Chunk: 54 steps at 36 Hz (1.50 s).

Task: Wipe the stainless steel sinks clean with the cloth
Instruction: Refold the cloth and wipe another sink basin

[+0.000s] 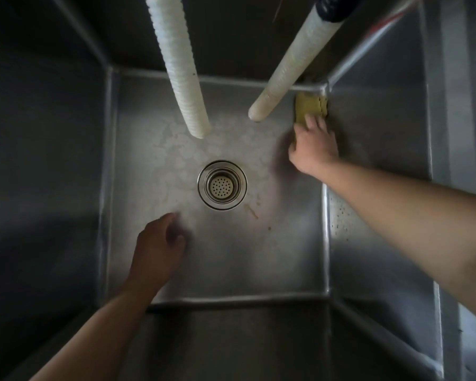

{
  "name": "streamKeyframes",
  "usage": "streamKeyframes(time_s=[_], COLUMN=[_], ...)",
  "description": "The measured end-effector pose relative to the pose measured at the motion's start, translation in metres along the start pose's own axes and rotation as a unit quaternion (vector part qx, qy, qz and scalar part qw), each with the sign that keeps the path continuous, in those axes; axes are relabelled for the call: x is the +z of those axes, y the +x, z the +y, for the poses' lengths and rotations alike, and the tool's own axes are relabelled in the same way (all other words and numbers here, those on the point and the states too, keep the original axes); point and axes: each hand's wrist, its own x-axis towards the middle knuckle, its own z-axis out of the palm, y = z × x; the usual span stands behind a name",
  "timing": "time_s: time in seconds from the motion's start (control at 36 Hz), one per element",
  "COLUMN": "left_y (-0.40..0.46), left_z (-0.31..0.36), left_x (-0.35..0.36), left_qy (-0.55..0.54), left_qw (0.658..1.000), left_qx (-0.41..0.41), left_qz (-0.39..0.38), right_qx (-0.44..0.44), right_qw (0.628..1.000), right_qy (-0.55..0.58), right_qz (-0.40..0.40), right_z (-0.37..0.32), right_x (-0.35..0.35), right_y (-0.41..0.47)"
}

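Note:
I look straight down into a deep stainless steel sink (231,257) with a round strainer drain (222,185) at its middle. A yellow cloth (311,107) lies in the far right corner of the sink floor. My right hand (312,145) presses on the cloth's near edge with its fingers laid flat over it. Near the front left of the floor, my left hand (160,243) hovers with loosely curled fingers and holds nothing; it is blurred.
Two white ribbed hoses hang into the sink: one (179,64) ends above the far middle, the other (289,72) slants in from the right and ends next to the cloth. Brown stains (252,211) mark the floor right of the drain. Steel walls enclose all sides.

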Motion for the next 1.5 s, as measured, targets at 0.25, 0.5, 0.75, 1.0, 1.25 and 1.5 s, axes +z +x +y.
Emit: streamKeyframes(time_s=[0.25, 0.5, 0.75, 1.0, 1.25, 1.5], left_y=[-0.001, 0.006, 0.008, 0.012, 0.010, 0.002], left_z=[-0.024, -0.032, -0.034, -0.034, -0.035, -0.020], left_x=[0.015, 0.019, 0.023, 0.023, 0.021, 0.018], left_qy=[0.204, 0.200, 0.194, 0.182, 0.178, 0.177], left_qw=[0.978, 0.977, 0.974, 0.975, 0.970, 0.962], left_qx=[-0.037, -0.068, -0.094, -0.104, -0.123, -0.122], left_qz=[0.001, -0.013, -0.066, -0.069, -0.115, -0.168], right_qx=[0.060, 0.078, 0.132, -0.103, -0.252, -0.084], right_qw=[0.994, 0.989, 0.919, 0.944, 0.903, 0.962], right_qy=[0.078, 0.116, 0.108, -0.105, -0.143, -0.036], right_qz=[-0.049, -0.041, -0.355, -0.295, -0.316, -0.259], right_z=[0.010, -0.004, -0.037, -0.021, 0.007, -0.032], right_x=[0.015, 0.076, 0.082, 0.041, 0.079, 0.087], right_y=[0.052, -0.068, -0.222, -0.216, -0.221, -0.193])
